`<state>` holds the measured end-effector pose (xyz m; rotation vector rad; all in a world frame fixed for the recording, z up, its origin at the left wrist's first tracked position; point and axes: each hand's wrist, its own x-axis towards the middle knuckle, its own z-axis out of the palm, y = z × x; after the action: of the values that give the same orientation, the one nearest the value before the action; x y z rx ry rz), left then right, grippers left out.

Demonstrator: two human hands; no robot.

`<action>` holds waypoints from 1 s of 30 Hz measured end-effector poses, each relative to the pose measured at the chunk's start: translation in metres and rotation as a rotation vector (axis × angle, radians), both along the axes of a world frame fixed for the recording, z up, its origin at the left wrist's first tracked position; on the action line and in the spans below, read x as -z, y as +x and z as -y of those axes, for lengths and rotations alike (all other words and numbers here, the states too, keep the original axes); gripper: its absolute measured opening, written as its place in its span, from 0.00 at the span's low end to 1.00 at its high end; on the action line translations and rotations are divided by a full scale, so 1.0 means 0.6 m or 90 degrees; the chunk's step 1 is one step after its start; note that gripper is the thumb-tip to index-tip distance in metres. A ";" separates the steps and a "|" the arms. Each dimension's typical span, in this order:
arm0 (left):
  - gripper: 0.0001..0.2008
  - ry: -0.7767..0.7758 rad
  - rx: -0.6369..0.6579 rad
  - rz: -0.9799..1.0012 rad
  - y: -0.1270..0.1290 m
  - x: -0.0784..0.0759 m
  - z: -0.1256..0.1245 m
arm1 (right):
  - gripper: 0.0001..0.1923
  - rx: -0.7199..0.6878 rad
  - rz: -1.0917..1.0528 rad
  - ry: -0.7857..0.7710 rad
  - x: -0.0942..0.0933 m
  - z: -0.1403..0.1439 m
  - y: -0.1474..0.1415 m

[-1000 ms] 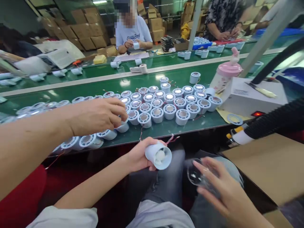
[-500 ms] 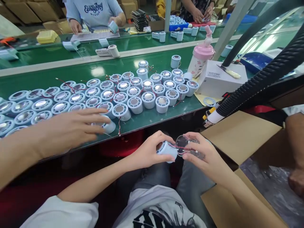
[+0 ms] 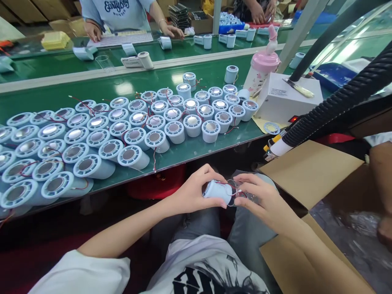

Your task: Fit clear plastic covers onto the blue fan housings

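Above my lap, my left hand (image 3: 196, 191) is wrapped round a light-blue cylindrical housing (image 3: 219, 192), lying on its side. Thin red and white wires (image 3: 238, 192) run from its right end. My right hand (image 3: 262, 197) grips a clear plastic cup (image 3: 251, 197) by its sides. The cup's open rim faces the housing and meets its wired end; whether the end sits inside the rim I cannot tell. Several similar light-blue housings (image 3: 133, 157) with silver discs and red wires stand in rows on the green bench (image 3: 177, 157) beyond my hands.
An open cardboard box (image 3: 312, 173) with clear plastic is at my right. A black corrugated hose (image 3: 339, 94) crosses above it. A white device box (image 3: 289, 98) and a pink-lidded bottle (image 3: 263, 65) stand on the bench. Co-workers' hands (image 3: 171, 30) are across the bench.
The cup and the housing have come closer together, rim to end. Another person's arm at left has gone from view. Across the bench, a co-worker's hand has let go of a blue part.
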<state>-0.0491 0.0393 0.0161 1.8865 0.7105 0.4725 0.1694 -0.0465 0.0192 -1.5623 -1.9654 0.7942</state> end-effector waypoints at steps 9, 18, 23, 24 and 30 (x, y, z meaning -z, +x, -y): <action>0.15 -0.062 0.109 -0.152 0.017 0.002 -0.012 | 0.15 -0.064 0.238 0.177 0.001 0.005 0.006; 0.16 -0.019 0.154 -0.165 0.029 -0.001 -0.020 | 0.14 -0.040 0.360 0.187 -0.007 0.004 -0.012; 0.12 0.011 0.061 -0.062 0.028 -0.002 -0.010 | 0.04 -0.002 0.064 0.003 0.013 -0.003 -0.007; 0.15 0.011 0.044 -0.044 0.027 0.000 -0.008 | 0.04 0.021 0.031 -0.008 0.014 -0.003 -0.006; 0.29 0.013 0.002 0.073 0.025 0.027 -0.007 | 0.13 0.109 -0.089 -0.024 0.005 0.004 -0.012</action>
<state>-0.0341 0.0432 -0.0004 1.8633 0.6279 0.5832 0.1620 -0.0490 0.0162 -1.6256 -1.7019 0.8491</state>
